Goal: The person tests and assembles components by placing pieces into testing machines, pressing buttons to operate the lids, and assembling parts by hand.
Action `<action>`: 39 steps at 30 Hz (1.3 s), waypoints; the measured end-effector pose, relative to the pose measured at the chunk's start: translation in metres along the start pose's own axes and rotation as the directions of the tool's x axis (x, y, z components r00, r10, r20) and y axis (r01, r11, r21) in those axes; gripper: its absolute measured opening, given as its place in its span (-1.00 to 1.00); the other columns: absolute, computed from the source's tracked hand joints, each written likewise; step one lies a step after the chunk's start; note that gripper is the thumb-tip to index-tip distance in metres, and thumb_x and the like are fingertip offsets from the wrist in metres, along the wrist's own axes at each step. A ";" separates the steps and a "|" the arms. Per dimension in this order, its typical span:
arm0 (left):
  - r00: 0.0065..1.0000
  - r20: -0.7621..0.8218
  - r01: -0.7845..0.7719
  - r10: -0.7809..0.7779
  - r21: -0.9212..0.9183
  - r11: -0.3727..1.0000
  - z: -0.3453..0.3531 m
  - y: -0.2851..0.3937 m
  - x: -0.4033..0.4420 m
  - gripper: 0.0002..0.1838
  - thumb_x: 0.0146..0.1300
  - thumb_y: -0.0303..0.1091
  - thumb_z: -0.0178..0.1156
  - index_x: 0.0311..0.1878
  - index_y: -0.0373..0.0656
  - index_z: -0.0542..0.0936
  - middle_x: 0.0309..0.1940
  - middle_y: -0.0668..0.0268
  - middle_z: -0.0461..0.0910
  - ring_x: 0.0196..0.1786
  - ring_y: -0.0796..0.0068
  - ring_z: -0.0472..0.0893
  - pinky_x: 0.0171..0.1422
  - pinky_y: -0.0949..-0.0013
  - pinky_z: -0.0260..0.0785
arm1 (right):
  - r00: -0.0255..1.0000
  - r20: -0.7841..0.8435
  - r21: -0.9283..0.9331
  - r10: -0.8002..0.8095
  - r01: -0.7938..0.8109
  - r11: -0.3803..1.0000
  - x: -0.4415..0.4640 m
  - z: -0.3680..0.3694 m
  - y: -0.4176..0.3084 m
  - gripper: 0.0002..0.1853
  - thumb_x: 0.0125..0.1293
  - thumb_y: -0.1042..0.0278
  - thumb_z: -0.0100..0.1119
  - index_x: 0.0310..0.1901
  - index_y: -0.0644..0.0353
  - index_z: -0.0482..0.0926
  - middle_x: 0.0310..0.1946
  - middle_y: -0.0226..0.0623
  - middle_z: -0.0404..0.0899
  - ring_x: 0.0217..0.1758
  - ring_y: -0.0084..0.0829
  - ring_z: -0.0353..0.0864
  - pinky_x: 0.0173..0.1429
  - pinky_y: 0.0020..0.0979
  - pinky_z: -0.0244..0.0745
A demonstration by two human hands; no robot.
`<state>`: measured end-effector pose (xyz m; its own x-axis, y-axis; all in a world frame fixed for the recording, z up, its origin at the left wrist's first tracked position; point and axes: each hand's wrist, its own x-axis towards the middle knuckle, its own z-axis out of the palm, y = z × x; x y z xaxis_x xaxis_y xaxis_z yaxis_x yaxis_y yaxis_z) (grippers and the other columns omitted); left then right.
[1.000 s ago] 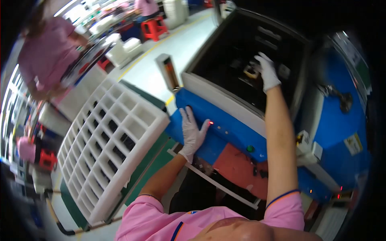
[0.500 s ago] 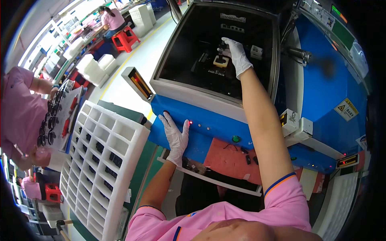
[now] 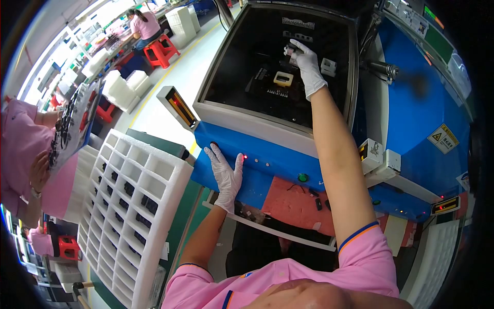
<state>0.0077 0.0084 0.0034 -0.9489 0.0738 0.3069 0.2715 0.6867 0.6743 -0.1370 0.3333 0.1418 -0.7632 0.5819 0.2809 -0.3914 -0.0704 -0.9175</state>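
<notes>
My left hand [image 3: 224, 174], in a white glove, lies with spread fingers on the blue front panel [image 3: 278, 167] of a machine, its thumb beside a small red light. Over the machine's black bed [image 3: 242, 56] is my gloved right hand [image 3: 307, 64], fingers closed around a small dark and light part [image 3: 292, 52]. Just below that hand, a cream-coloured block with an opening [image 3: 283, 79] sits on the bed. To the hand's right stands a small white block [image 3: 328, 67].
A white divided foam tray [image 3: 172, 206] with black parts is at the left. Behind it a person [image 3: 31, 149] holds a tray of dark parts. A red mat [image 3: 296, 206] lies before the machine; sensor posts [image 3: 176, 107] flank it. Another person [image 3: 143, 24] sits farther back.
My right hand has shifted slightly up and right, away from the cream-coloured block, with the small part now showing in its fingers. The person at left has raised and tilted their tray.
</notes>
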 end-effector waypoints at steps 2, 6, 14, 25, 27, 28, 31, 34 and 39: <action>1.000 0.002 -0.005 0.005 -0.001 1.000 0.000 0.000 0.000 -0.03 0.19 0.32 -0.11 0.42 -0.15 -0.23 0.40 -0.12 -0.31 0.44 -0.11 -0.16 0.45 0.07 -0.20 | 0.999 -0.020 -0.047 -0.035 0.034 0.998 0.000 0.001 -0.002 -0.56 0.08 0.64 0.06 0.05 0.16 0.53 -0.54 -0.43 0.52 -0.57 -0.65 0.42 -0.43 -0.60 0.42; 1.000 0.007 0.007 -0.007 0.022 1.000 0.001 -0.001 0.000 -0.03 0.19 0.33 -0.13 0.42 -0.14 -0.24 0.41 -0.11 -0.31 0.44 -0.11 -0.17 0.45 0.05 -0.20 | 0.989 -0.051 -0.201 -0.137 0.124 0.972 -0.008 0.005 -0.012 -0.61 0.13 0.57 0.10 0.04 0.15 0.53 -0.53 -0.43 0.52 -0.58 -0.65 0.41 -0.46 -0.60 0.40; 1.000 0.004 0.004 -0.004 0.016 1.000 0.002 -0.002 0.000 -0.02 0.19 0.33 -0.12 0.42 -0.14 -0.24 0.41 -0.11 -0.32 0.44 -0.11 -0.17 0.45 0.04 -0.19 | 0.973 -0.046 -0.333 -0.226 0.198 0.922 -0.008 0.003 -0.006 -0.66 0.26 0.40 0.06 0.09 0.15 0.49 -0.48 -0.39 0.56 -0.57 -0.65 0.45 -0.47 -0.58 0.40; 1.000 0.014 0.020 -0.020 0.024 1.000 0.000 0.000 0.000 -0.03 0.19 0.31 -0.10 0.42 -0.14 -0.23 0.40 -0.12 -0.31 0.43 -0.13 -0.13 0.45 0.07 -0.18 | 0.967 -0.034 -0.383 -0.251 0.220 0.897 0.002 0.000 0.005 -0.67 0.30 0.37 0.02 0.10 0.13 0.46 -0.36 -0.28 0.62 -0.46 -0.58 0.57 -0.43 -0.52 0.47; 1.000 0.012 0.018 -0.018 0.022 1.000 0.000 0.000 0.000 -0.03 0.19 0.30 -0.10 0.42 -0.14 -0.23 0.40 -0.12 -0.31 0.43 -0.13 -0.12 0.45 0.07 -0.18 | 0.963 -0.029 -0.358 -0.269 0.241 0.902 0.003 0.000 0.007 -0.67 0.31 0.37 0.00 0.11 0.12 0.46 -0.34 -0.27 0.62 -0.44 -0.57 0.59 -0.43 -0.52 0.47; 1.000 0.011 0.017 -0.017 0.020 1.000 0.000 0.000 0.000 -0.03 0.19 0.30 -0.09 0.42 -0.14 -0.23 0.40 -0.12 -0.31 0.43 -0.13 -0.12 0.45 0.07 -0.18 | 0.960 -0.027 -0.346 -0.278 0.252 0.904 0.003 0.001 0.007 -0.67 0.31 0.38 0.00 0.11 0.12 0.46 -0.34 -0.26 0.62 -0.44 -0.56 0.60 -0.43 -0.52 0.47; 1.000 0.012 0.017 -0.017 0.020 1.000 0.000 0.000 0.000 -0.04 0.20 0.29 -0.09 0.42 -0.14 -0.23 0.40 -0.12 -0.31 0.43 -0.13 -0.13 0.45 0.07 -0.18 | 0.971 -0.032 -0.356 -0.238 0.212 0.910 0.000 0.001 0.002 -0.67 0.31 0.38 -0.01 0.11 0.12 0.46 -0.33 -0.26 0.62 -0.44 -0.55 0.60 -0.43 -0.52 0.47; 1.000 0.013 0.018 -0.018 0.024 1.000 0.000 0.000 0.000 -0.04 0.20 0.28 -0.08 0.42 -0.14 -0.23 0.40 -0.12 -0.31 0.43 -0.13 -0.13 0.45 0.07 -0.18 | 0.977 -0.036 -0.370 -0.211 0.183 0.911 0.000 0.001 0.001 -0.66 0.31 0.39 -0.01 0.12 0.12 0.45 -0.32 -0.26 0.62 -0.44 -0.55 0.60 -0.43 -0.51 0.47; 1.000 0.000 0.001 -0.001 0.020 1.000 0.001 -0.001 0.001 -0.05 0.21 0.27 -0.08 0.42 -0.14 -0.23 0.40 -0.11 -0.31 0.43 -0.12 -0.14 0.45 0.07 -0.18 | 0.980 -0.051 -0.358 -0.192 0.161 0.920 0.004 0.000 0.004 -0.66 0.31 0.38 -0.01 0.13 0.12 0.44 -0.32 -0.28 0.62 -0.44 -0.55 0.60 -0.43 -0.51 0.47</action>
<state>0.0068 0.0083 0.0023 -0.9493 0.0731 0.3057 0.2670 0.7009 0.6614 -0.1420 0.3353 0.1389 -0.6466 0.6253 0.4370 -0.2987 0.3195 -0.8993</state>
